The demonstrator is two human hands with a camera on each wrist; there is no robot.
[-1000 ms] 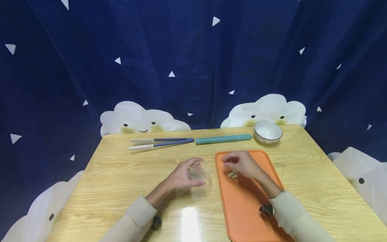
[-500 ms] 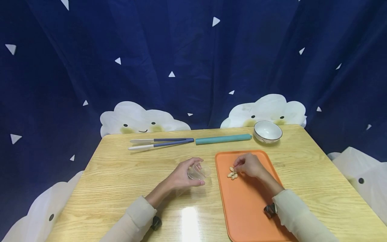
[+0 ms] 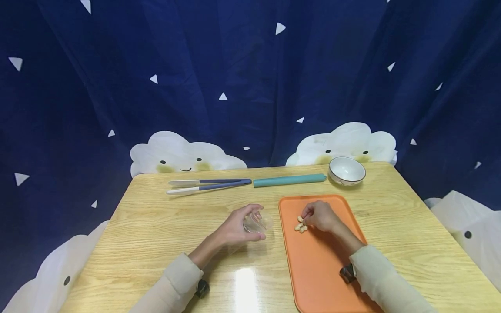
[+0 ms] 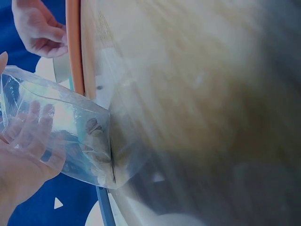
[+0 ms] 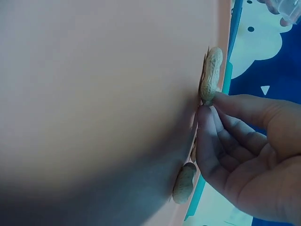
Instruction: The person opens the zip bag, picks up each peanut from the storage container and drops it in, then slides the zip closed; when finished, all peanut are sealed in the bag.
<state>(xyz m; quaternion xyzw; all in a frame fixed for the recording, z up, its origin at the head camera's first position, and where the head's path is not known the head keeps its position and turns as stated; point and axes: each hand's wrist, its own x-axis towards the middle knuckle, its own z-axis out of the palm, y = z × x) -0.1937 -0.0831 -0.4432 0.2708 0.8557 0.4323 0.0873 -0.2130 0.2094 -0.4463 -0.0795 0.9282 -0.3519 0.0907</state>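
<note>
My left hand [image 3: 238,226] holds a clear plastic bag [image 3: 256,222] with its mouth spread, just left of the tray. In the left wrist view a few peanuts [image 4: 96,141] show through the bag [image 4: 70,108] at its bottom. My right hand [image 3: 321,215] is low over the orange tray [image 3: 317,274] at a small cluster of peanuts [image 3: 301,228]. Thumb and forefinger pinch at the end of a peanut [image 5: 211,75] in the right wrist view. Another peanut [image 5: 183,183] lies below the fingers; part of the cluster is hidden behind them.
Blue-and-white tongs [image 3: 211,187] lie at the back left of the wooden table [image 3: 156,234]. Beside them is a teal stick-like roll [image 3: 289,180]. A white bowl [image 3: 346,170] stands behind the tray, at the back right. A dark blue curtain [image 3: 250,65] hangs beyond the table.
My right hand has shifted right and down from the tray's left side onto the peanuts, and its fingertips have come together. The left hand and bag stay in place.
</note>
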